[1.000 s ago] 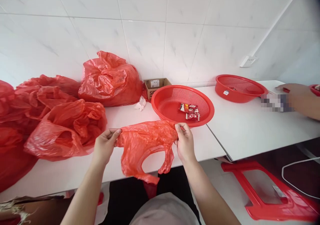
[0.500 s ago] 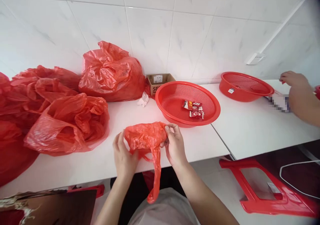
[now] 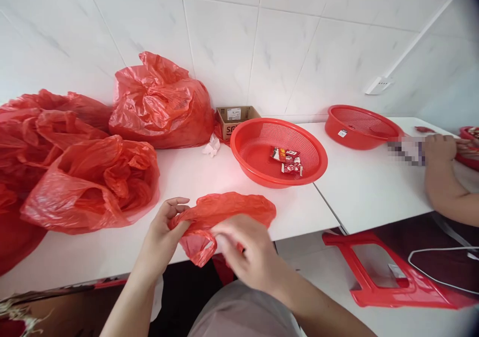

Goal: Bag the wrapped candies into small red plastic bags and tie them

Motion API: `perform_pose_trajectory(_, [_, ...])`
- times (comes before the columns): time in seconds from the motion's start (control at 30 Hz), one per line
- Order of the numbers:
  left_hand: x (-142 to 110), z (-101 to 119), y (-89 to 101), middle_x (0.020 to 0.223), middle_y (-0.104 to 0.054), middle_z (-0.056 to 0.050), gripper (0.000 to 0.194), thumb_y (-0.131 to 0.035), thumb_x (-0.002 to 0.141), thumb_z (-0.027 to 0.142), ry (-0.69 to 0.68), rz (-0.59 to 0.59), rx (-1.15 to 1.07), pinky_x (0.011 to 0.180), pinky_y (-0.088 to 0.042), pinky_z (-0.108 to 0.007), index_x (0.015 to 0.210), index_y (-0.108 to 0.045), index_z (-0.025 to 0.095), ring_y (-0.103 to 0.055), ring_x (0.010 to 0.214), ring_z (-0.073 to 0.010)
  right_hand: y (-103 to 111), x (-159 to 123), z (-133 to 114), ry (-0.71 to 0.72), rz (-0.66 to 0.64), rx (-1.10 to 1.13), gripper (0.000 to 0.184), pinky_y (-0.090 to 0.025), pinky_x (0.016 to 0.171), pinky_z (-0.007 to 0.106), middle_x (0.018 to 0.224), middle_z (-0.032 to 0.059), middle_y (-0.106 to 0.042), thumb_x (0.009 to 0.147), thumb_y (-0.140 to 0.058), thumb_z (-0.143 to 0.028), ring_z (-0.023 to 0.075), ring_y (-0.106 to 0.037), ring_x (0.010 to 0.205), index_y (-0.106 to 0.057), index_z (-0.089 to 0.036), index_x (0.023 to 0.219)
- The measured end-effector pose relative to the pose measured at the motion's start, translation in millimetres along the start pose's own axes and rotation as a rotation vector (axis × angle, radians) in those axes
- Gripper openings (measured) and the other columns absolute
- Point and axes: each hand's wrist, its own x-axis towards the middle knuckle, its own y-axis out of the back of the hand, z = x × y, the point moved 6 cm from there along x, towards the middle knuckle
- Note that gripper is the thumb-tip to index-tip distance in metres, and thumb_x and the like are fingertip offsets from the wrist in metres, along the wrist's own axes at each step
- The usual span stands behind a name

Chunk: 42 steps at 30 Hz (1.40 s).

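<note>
Left hand [image 3: 160, 239] pinches red plastic bag [image 3: 228, 214]; right hand [image 3: 245, 249] over it (blurred, grip unclear)

1. Head-worn camera faces forward and down across a white table [image 3: 209, 187] toward a tiled wall [image 3: 224, 42].
2. Close view from above the person's grey clothing [image 3: 239, 312], with the left hand [image 3: 160, 239] and right hand [image 3: 247, 252] near the frame's bottom.

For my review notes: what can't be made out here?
Head view:
Middle of the crumpled red plastic bag: hidden by the blurred right hand.
Pixelated patch by a co-worker's hand: unreadable.
Red basket, far right: cut off by the edge.
Small red packets in the round red mesh basket: print too small.
</note>
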Motion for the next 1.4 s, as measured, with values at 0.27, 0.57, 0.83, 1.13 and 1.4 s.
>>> perform_pose_trajectory(0.27, [-14, -11, 11.8, 0.070, -0.064, 0.005, 0.041, -0.080, 0.068, 0.017, 0.313, -0.251, -0.449, 0.053, -0.048, -0.014, 0.100, -0.057, 0.025, -0.060, 0.056, -0.0074, -16, 6, 84, -0.292, -0.623, -0.651, 0.031, -0.046, 0.091, 0.040, 0.102, 0.0122, -0.073, 0.089, -0.054, -0.021, 0.0280, -0.067, 0.099, -0.067, -0.017, 0.117])
perform_pose_trajectory(0.57, [19, -39, 22.8, 0.079, -0.069, 0.000, 0.017, -0.073, 0.061, 0.017, 0.392, 0.132, -0.727, 0.061, -0.056, -0.025, 0.076, -0.066, 0.021, -0.065, 0.069, -0.0153, 12, -13, 85, -0.364, -0.938, -0.748, 0.077, -0.046, 0.081, 0.036, 0.082, 0.0085, -0.074, 0.078, -0.068, -0.039, 0.0272, -0.070, 0.079, -0.040, -0.019, 0.148])
perform_pose_trajectory(0.83, [15, -19, -10.4, 0.105, -0.050, -0.011, 0.039, -0.045, 0.080, 0.017, -0.109, 0.006, 1.053, 0.069, -0.052, -0.038, 0.109, -0.070, 0.020, -0.061, 0.077, -0.0226, 20, -14, 110, -0.494, -0.922, -0.723, 0.091, -0.049, 0.075, 0.036, 0.102, 0.0114, -0.073, 0.072, -0.071, -0.034, 0.0308, -0.069, 0.092, -0.031, -0.019, 0.152])
perform_pose_trajectory(1.13, [-2, 2, -7.5, 0.161, -0.017, -0.006, 0.042, -0.048, 0.084, 0.028, -0.343, -0.012, 0.985, 0.067, -0.057, -0.034, 0.123, -0.065, 0.027, -0.066, 0.100, -0.0269, 87, 44, 91, -0.421, -0.828, 0.015, 0.053, -0.048, 0.095, 0.033, 0.132, -0.0008, -0.062, 0.083, -0.066, -0.041, 0.0210, -0.059, 0.117, -0.056, -0.037, 0.135])
perform_pose_trajectory(1.4, [-4, 7, -23.7, 0.134, -0.059, -0.001, 0.040, -0.045, 0.089, 0.046, -0.251, -0.061, 0.805, 0.076, -0.057, -0.029, 0.125, -0.061, 0.035, -0.067, 0.103, -0.0243, 132, 128, 255, -0.690, -0.762, -0.721, 0.072, -0.047, 0.083, 0.030, 0.134, 0.0143, -0.059, 0.078, -0.072, -0.032, 0.0258, -0.063, 0.106, -0.046, -0.019, 0.144])
